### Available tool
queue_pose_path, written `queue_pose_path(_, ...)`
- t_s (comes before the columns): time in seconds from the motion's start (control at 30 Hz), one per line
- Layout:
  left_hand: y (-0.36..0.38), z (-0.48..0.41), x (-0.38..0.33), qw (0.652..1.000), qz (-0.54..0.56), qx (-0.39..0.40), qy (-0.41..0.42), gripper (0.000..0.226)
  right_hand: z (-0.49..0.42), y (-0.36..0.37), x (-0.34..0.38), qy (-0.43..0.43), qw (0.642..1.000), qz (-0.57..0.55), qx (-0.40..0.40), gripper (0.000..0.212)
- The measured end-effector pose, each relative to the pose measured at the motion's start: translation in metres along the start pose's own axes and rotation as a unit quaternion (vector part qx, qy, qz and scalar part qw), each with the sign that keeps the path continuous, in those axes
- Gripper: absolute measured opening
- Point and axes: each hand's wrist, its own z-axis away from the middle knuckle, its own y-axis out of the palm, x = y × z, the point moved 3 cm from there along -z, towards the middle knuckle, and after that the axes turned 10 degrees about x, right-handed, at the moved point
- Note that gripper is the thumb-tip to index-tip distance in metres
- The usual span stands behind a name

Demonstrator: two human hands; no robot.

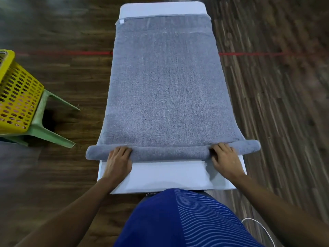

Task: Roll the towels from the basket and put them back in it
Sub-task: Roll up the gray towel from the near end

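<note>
A grey towel (165, 82) lies flat along a narrow white table (167, 175), its near end turned up into a thin roll that overhangs both table sides. My left hand (118, 160) presses on the left part of the roll with its fingers curled over it. On the right part, my right hand (225, 157) grips the roll the same way. The yellow perforated basket (16, 97) stands at the left edge of the view; its inside is hidden.
The basket rests on a green plastic stool (46, 127) on a dark wooden floor. A red line (249, 54) crosses the floor behind the table. A white cable (258, 229) lies at the lower right.
</note>
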Motion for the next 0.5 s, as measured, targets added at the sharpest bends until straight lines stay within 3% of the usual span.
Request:
queue_pose_path(0.13, 0.006, 0.005, 0.005, 0.998, -0.015, 0.059, -0.023, 0.054, 0.008, 0.011, 0.001, 0.002, 0.999, 0.018, 0.029, 0.049)
queue_pose_path(0.23, -0.002, -0.001, 0.005, 0.997, 0.001, 0.054, -0.048, 0.035, -0.002, 0.005, -0.001, 0.014, 1.0, -0.002, 0.028, 0.039)
queue_pose_path(0.33, -0.014, -0.009, 0.001, 0.994, 0.027, 0.076, -0.072, 0.015, -0.017, -0.009, 0.0, 0.025, 0.995, -0.006, 0.099, 0.038)
queue_pose_path(0.4, -0.016, -0.013, 0.005, 0.991, 0.054, 0.079, -0.097, 0.02, -0.027, -0.017, -0.002, 0.043, 0.989, -0.017, 0.14, 0.036)
queue_pose_path(0.5, -0.018, -0.017, 0.012, 0.992, 0.068, 0.006, -0.104, 0.01, -0.037, -0.023, -0.007, 0.06, 0.995, -0.041, 0.073, 0.02)
